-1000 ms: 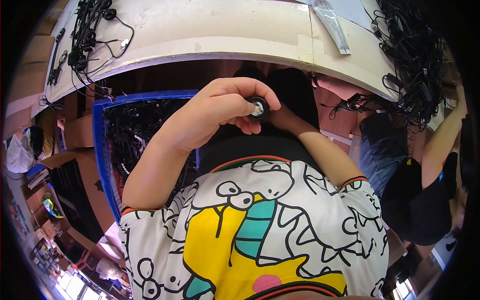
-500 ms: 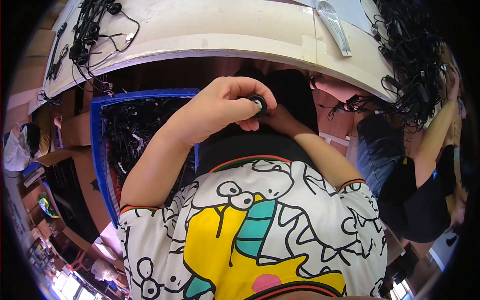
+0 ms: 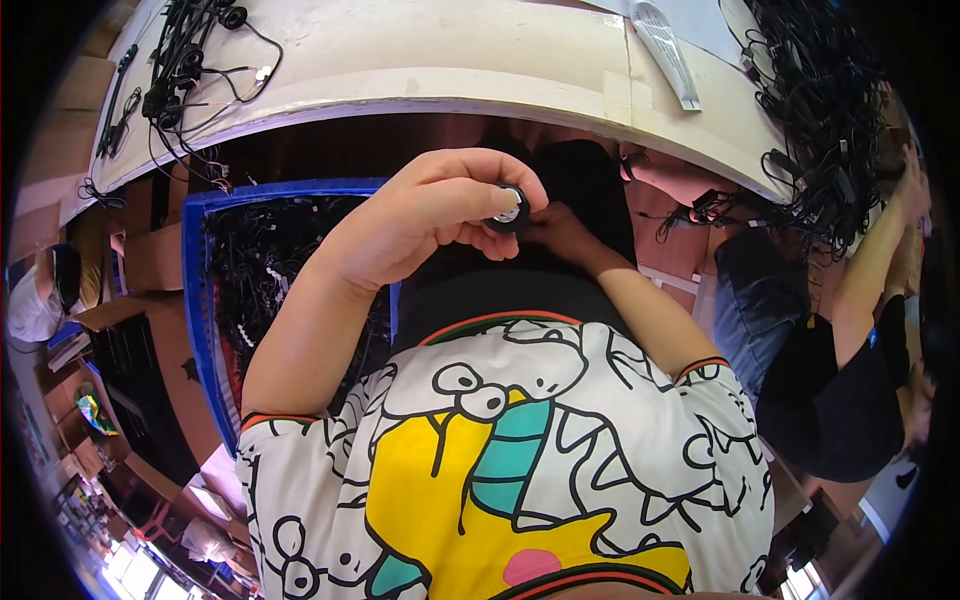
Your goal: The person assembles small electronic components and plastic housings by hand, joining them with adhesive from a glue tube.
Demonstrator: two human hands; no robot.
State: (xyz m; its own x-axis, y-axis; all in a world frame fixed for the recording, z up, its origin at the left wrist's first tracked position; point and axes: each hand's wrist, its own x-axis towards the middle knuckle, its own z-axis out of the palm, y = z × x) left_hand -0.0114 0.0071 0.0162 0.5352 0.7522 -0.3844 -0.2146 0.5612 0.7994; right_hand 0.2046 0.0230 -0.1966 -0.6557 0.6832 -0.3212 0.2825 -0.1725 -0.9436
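Closely, left hand [image 3: 430, 215] pinching round black disc [image 3: 508, 210] (shiny centre), right hand [image 3: 555, 228] grip unclear.

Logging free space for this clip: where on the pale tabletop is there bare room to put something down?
The middle of the pale tabletop is bare, bordered by the black cable bundle at its left end and the white slotted plastic strip to the right. The right end is crowded with tangled black cables. The blue plastic crate below is full of cables.

brown cardboard boxes [image 3: 150, 255] at left, stacked
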